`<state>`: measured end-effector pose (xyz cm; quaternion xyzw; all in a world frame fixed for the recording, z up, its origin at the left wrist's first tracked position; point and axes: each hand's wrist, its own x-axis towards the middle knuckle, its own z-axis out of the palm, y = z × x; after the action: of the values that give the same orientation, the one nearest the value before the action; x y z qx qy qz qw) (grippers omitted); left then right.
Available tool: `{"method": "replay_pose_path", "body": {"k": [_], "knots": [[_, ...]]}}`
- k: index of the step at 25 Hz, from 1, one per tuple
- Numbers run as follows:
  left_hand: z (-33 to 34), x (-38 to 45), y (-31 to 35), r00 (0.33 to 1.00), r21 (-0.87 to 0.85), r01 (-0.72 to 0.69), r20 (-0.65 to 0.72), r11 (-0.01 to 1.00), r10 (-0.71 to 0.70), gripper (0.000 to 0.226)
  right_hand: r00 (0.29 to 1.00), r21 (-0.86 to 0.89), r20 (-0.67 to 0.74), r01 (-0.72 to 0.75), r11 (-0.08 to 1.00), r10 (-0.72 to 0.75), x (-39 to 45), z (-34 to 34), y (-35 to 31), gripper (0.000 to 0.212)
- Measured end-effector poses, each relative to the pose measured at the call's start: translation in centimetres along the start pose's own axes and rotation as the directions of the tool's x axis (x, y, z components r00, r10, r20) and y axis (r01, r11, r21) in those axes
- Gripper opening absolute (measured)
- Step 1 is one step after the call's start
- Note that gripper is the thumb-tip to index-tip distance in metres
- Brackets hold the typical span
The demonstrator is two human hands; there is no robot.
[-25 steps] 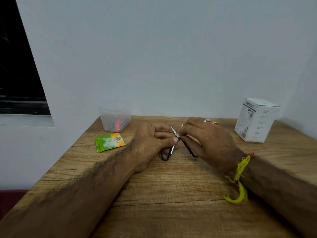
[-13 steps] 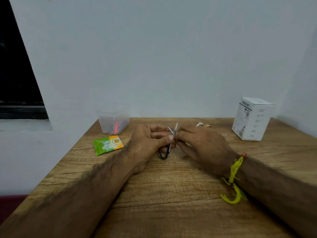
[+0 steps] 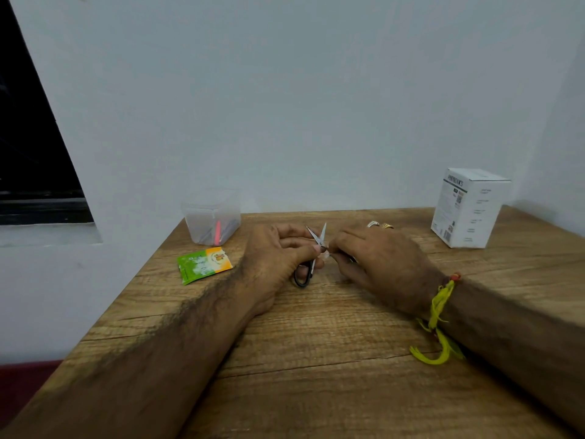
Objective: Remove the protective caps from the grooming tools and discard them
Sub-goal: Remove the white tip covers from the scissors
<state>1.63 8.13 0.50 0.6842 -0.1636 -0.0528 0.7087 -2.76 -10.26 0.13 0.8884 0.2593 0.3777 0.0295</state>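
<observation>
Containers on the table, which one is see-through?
The plastic tub at the back left, with a pink stick inside; the box at the right is opaque white.

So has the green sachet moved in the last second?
No. The green sachet lies in the same spot, just in front of the clear container near the table's left edge; only the camera view shifted slightly.

One view only, from a wide-angle camera worn on the person's head, looking forward and down over the wooden table point(image 3: 316, 375) toward the pale wall point(image 3: 316, 106) behind it; both forearms reach in from the bottom corners and the near table edge lies close beneath the lens
</observation>
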Motion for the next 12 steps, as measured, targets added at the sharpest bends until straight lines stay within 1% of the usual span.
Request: {"method": "replay_pose_path", "body": {"k": [2, 5, 7, 9, 10, 12], "knots": [[0.0, 0.0, 0.0, 1.000, 0.013, 0.004, -0.007, 1.000, -0.004, 0.024, 1.000, 0.036, 0.022, -0.007, 0.999, 0.007, -0.1, 0.1, -0.2, 0.017], [0.1, 0.0, 0.1, 1.000, 0.031, 0.015, -0.004, 0.999, -0.015, 0.024, 0.998, 0.077, -0.009, -0.053, 0.996, 0.054, -0.2, 0.0, 0.2, 0.003], [0.0, 0.0, 0.1, 1.000, 0.038, 0.015, -0.009, 0.999, -0.015, 0.025, 0.999, 0.134, 0.002, -0.048, 0.990, 0.048, -0.1, -0.2, 0.2, 0.006], [0.0, -0.1, 0.1, 1.000, 0.030, 0.014, -0.015, 0.999, -0.014, 0.025, 0.999, 0.119, 0.044, 0.010, 0.993, -0.015, -0.3, -0.3, 0.1, 0.008], [0.0, -0.1, 0.1, 1.000, 0.025, 0.017, -0.017, 1.000, -0.016, 0.024, 0.998, 0.098, 0.066, 0.008, 0.995, -0.014, -0.3, -0.3, 0.2, 0.008], [0.0, -0.1, 0.2, 1.000, 0.017, 0.022, -0.016, 1.000, -0.022, 0.023, 0.993, 0.104, 0.094, -0.076, 0.992, 0.066, -0.2, -0.4, 0.8, 0.013]]}}
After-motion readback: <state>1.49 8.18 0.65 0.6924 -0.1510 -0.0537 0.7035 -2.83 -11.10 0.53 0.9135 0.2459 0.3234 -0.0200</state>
